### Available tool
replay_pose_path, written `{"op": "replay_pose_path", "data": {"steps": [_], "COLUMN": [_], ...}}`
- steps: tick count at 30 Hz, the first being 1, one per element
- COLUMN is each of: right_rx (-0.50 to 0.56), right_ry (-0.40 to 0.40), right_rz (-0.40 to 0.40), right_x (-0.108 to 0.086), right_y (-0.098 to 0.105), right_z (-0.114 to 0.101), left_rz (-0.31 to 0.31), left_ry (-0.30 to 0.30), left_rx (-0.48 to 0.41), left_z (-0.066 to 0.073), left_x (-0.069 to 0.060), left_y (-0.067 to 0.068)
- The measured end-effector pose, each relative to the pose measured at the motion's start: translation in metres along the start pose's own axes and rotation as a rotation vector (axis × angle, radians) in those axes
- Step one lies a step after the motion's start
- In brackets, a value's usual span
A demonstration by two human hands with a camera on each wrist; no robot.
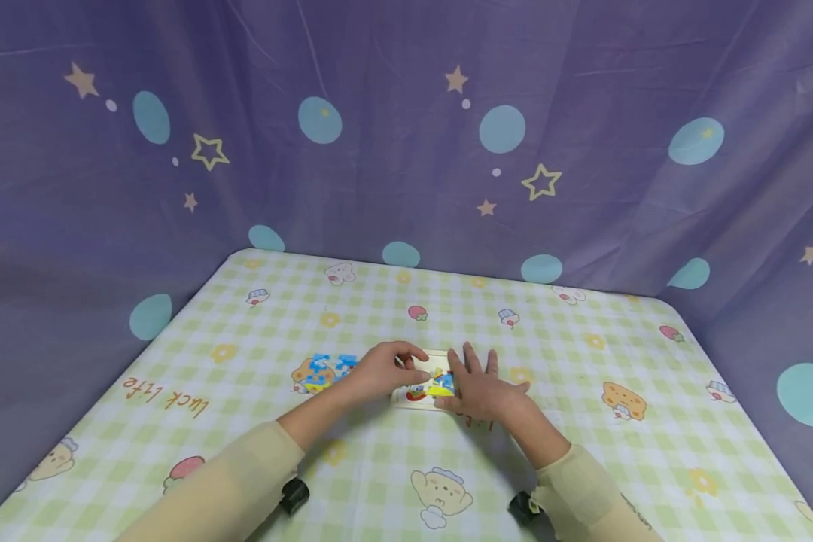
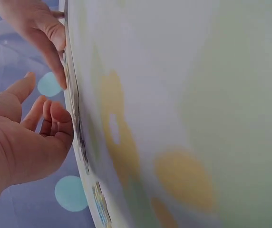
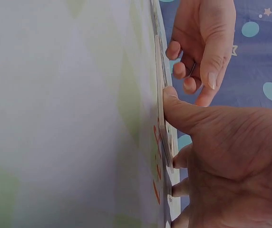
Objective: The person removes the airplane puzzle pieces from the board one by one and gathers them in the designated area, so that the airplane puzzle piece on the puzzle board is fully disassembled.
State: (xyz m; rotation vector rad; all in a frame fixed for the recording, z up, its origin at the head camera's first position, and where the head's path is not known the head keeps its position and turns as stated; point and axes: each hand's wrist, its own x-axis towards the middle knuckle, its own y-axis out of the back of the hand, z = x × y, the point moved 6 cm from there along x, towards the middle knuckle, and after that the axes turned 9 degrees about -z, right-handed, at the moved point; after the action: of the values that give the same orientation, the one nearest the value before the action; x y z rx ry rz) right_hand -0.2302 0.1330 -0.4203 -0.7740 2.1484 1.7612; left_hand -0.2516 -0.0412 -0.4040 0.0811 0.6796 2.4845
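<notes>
A light-coloured puzzle board point(image 1: 416, 404) lies on the table with colourful pieces point(image 1: 440, 385) in its lower part. My right hand point(image 1: 482, 388) rests on the board's right side, fingers spread; in the right wrist view its thumb point(image 3: 183, 111) touches the board edge point(image 3: 160, 80). Over the board's left part is my left hand point(image 1: 382, 369), thumb and index apart, other fingers loosely bent. The left wrist view shows nothing held in my left hand point(image 2: 29, 137). Part of the board is hidden under the hands.
Loose blue and yellow puzzle pieces point(image 1: 320, 370) lie left of the board, partly behind the left hand. A checked cloth with printed pictures covers the table point(image 1: 393, 467). A purple patterned curtain point(image 1: 406, 188) hangs behind and at both sides.
</notes>
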Motion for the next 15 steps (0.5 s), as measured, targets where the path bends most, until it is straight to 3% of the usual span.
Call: {"op": "replay_pose_path", "data": {"steps": [8, 15], "right_rx": [-0.002, -0.001], "right_ry": [0.014, 0.014], "right_rz": [0.004, -0.005], "right_x": [-0.002, -0.002], "right_y": [0.001, 0.001], "right_z": [0.001, 0.002], "left_rz": [-0.028, -0.019], "left_ry": [-0.013, 0.038], "left_rx": [-0.009, 0.027], "left_z": [0.007, 0.005], "left_x": [0.012, 0.020], "left_y": [-0.014, -0.021]}}
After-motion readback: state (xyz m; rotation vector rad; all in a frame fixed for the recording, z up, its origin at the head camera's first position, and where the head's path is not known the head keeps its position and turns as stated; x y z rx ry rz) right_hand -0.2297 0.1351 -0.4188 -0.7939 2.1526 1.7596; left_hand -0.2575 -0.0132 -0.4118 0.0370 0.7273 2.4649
